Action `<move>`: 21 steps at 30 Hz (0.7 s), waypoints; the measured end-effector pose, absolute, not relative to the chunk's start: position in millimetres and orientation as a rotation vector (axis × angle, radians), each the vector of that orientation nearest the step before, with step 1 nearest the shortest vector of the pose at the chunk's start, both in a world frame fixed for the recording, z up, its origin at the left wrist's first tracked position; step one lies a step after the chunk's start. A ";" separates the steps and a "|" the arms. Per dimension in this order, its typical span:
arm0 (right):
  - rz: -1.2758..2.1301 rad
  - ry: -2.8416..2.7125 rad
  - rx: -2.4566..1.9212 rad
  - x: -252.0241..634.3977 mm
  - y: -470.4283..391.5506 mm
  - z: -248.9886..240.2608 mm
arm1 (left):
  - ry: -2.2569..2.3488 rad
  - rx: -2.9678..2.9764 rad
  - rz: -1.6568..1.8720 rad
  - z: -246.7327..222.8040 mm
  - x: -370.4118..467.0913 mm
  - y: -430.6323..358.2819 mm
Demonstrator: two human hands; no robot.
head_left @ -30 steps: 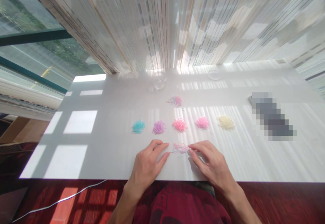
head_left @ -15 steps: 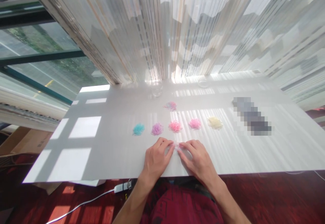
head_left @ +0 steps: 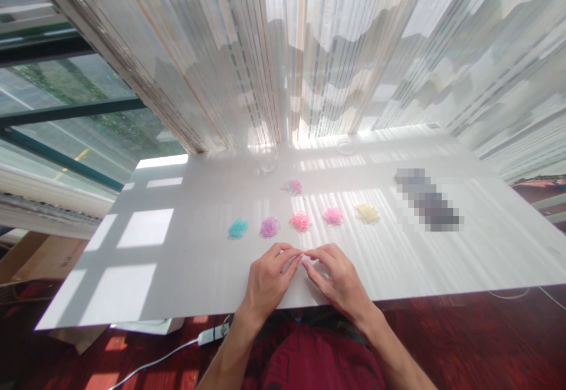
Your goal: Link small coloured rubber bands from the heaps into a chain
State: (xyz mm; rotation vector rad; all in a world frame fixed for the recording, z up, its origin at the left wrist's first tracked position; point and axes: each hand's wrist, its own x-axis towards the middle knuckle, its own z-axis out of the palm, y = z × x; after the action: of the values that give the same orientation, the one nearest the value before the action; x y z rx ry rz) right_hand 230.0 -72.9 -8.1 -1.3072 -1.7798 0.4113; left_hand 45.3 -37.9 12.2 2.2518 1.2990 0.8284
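Observation:
My left hand (head_left: 270, 278) and my right hand (head_left: 339, 275) meet at the fingertips, low over the near middle of the table. Thumb and index finger of each are drawn together in a pinch. Whatever sits between them is too small and pale to make out. Just beyond lies a row of small loose heaps that look like tiny rubber bands: a teal heap (head_left: 238, 228), a purple heap (head_left: 269, 227), a coral heap (head_left: 300, 221), a pink heap (head_left: 333, 215) and a yellow heap (head_left: 367, 213). Behind the row is a mixed pink and bluish heap (head_left: 292, 187).
The white table (head_left: 190, 260) has a clear round container (head_left: 267, 159) and a flat clear dish (head_left: 345, 147) near its back edge. A pixelated dark object (head_left: 428, 200) lies at right. Striped curtains (head_left: 300, 54) hang behind; a cardboard box (head_left: 46, 257) stands left.
My fingertips have come closer together, closing the gap where pale bits showed between them. The whole view has shifted slightly; the heaps keep their places on the table.

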 end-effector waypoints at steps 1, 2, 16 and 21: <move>0.427 -1.773 -1.299 229.1 -72.7 -7.1 | 1.247 2.256 0.860 12.5 44.7 -38.0; 0.447 -1.764 -1.294 228.2 -72.6 -6.1 | 1.195 2.263 0.888 12.9 43.9 -38.0; 0.680 -1.639 -1.343 233.5 -71.3 12.6 | 1.013 2.268 0.975 17.6 39.5 -32.8; 0.666 -1.672 -1.358 237.8 -71.0 11.2 | 0.981 2.248 0.957 17.6 39.8 -28.6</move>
State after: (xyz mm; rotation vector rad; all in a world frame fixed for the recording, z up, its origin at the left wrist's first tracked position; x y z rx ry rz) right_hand 237.8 -71.0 11.2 -1.3577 -1.6722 0.6665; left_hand 39.8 -28.6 17.6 2.2475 0.9806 0.9570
